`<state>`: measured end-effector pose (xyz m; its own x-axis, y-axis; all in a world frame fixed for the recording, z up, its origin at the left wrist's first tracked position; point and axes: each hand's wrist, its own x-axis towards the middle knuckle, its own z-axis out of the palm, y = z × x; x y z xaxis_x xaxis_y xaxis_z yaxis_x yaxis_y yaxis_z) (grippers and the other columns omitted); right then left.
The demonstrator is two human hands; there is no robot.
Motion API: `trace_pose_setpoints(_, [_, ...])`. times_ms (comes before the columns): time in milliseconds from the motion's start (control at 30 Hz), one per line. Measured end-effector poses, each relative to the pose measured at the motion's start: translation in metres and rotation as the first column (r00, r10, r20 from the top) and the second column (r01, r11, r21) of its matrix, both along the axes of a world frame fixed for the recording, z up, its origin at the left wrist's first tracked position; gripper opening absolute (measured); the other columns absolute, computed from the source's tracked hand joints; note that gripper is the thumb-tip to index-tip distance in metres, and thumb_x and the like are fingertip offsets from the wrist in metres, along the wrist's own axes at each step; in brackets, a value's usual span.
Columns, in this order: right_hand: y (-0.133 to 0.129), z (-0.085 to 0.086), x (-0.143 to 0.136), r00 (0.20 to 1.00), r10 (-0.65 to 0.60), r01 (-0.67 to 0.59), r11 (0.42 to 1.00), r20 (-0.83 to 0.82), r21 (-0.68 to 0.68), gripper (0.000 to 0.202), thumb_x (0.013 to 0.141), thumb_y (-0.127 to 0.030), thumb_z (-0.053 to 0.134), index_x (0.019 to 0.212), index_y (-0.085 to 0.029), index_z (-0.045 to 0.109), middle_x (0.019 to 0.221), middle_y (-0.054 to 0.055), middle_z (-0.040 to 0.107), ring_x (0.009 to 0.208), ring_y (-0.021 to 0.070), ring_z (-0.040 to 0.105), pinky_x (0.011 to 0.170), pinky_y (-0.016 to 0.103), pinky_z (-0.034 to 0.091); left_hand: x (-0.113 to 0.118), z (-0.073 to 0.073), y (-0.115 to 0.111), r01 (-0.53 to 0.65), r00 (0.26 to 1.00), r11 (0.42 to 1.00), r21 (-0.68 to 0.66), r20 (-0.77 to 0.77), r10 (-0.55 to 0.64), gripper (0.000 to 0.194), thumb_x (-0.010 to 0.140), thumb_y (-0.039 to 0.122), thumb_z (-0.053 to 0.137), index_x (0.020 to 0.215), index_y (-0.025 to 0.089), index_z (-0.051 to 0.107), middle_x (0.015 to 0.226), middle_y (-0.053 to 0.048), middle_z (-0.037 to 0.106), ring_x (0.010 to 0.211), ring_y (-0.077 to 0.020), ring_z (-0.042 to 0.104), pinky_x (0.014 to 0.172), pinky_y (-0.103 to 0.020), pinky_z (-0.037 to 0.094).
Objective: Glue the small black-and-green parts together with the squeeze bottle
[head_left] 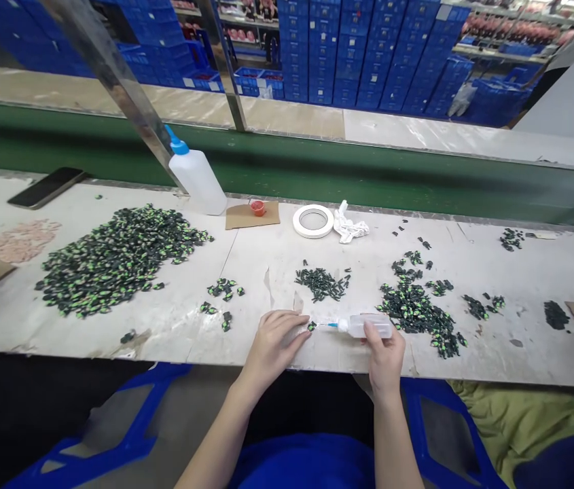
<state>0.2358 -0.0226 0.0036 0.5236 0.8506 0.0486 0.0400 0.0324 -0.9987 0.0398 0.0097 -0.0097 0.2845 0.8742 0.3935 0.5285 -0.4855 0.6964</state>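
Note:
Near the table's front edge, my left hand pinches a small black and green plastic part between thumb and fingers. My right hand is wrapped round a clear squeeze bottle with a thin blue needle tip. The bottle lies level, its tip pointing left, close to the part. Just beyond my hands is a small heap of dark slim pieces. A pile of black and green parts spreads to the right of the bottle. A few similar parts lie left of my left hand.
A large heap of black and green parts covers the left side, beside pale pink pieces and a phone. Along the back stand a white bottle, a red cup on cardboard, a tape roll and crumpled tissue.

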Motion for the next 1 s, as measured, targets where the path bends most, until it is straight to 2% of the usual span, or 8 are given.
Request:
trace_pose_setpoints(167, [0.007, 0.01, -0.012, 0.993, 0.017, -0.013, 0.999, 0.118, -0.039, 0.034, 0.072, -0.048, 0.067, 0.062, -0.017, 0.06, 0.054, -0.001, 0.057, 0.05, 0.013, 0.05, 0.047, 0.024, 0.042, 0.007, -0.001, -0.001, -0.059, 0.998, 0.998, 0.015, 0.023, 0.059, 0.013, 0.084, 0.023, 0.063, 0.097, 0.023, 0.067, 0.084, -0.002, 0.076, 0.088, -0.0215, 0.068, 0.083, -0.039, 0.047])
trace_pose_setpoints(367, [0.014, 0.009, -0.012, 0.991, 0.012, 0.0, 0.996, 0.134, -0.091, 0.035, 0.071, -0.049, 0.066, 0.059, -0.017, 0.057, 0.053, -0.001, 0.055, 0.05, 0.0133, 0.049, 0.048, 0.024, 0.042, 0.007, -0.003, 0.002, -0.036, 0.999, 0.999, 0.012, 0.038, 0.036, 0.011, 0.085, 0.021, 0.064, 0.095, 0.023, 0.066, 0.084, -0.001, 0.077, 0.088, -0.0197, 0.069, 0.084, -0.038, 0.044])
trace_pose_setpoints(633, [0.015, 0.011, -0.012, 0.987, 0.023, -0.002, 0.991, 0.156, -0.132, 0.032, 0.072, -0.046, 0.066, 0.059, -0.017, 0.057, 0.053, -0.001, 0.055, 0.052, 0.014, 0.049, 0.049, 0.024, 0.041, 0.007, 0.001, 0.003, -0.05, 0.999, 0.997, -0.051, 0.016, 0.051, 0.01, 0.084, 0.023, 0.064, 0.094, 0.023, 0.067, 0.084, -0.002, 0.077, 0.086, -0.0204, 0.069, 0.083, -0.039, 0.045])
trace_pose_setpoints(800, [0.016, 0.01, -0.013, 0.984, 0.037, -0.009, 0.988, 0.175, -0.154, 0.033, 0.073, -0.046, 0.065, 0.059, -0.018, 0.056, 0.052, -0.002, 0.053, 0.052, 0.0136, 0.047, 0.048, 0.024, 0.04, 0.008, 0.001, 0.002, -0.053, 0.998, 0.998, -0.032, 0.022, 0.054, 0.011, 0.084, 0.021, 0.064, 0.094, 0.023, 0.067, 0.083, -0.001, 0.077, 0.086, -0.0197, 0.069, 0.083, -0.038, 0.045])
trace_pose_setpoints(1000, [0.015, 0.008, -0.011, 0.985, 0.036, -0.007, 0.985, 0.167, -0.171, 0.033, 0.073, -0.046, 0.066, 0.058, -0.017, 0.056, 0.053, -0.002, 0.051, 0.052, 0.0131, 0.046, 0.049, 0.024, 0.039, 0.009, 0.003, 0.002, -0.057, 0.998, 0.996, -0.066, 0.001, 0.057, 0.023, 0.083, 0.02, 0.065, 0.105, 0.023, 0.064, 0.089, -0.002, 0.077, 0.091, -0.0208, 0.068, 0.085, -0.039, 0.043])
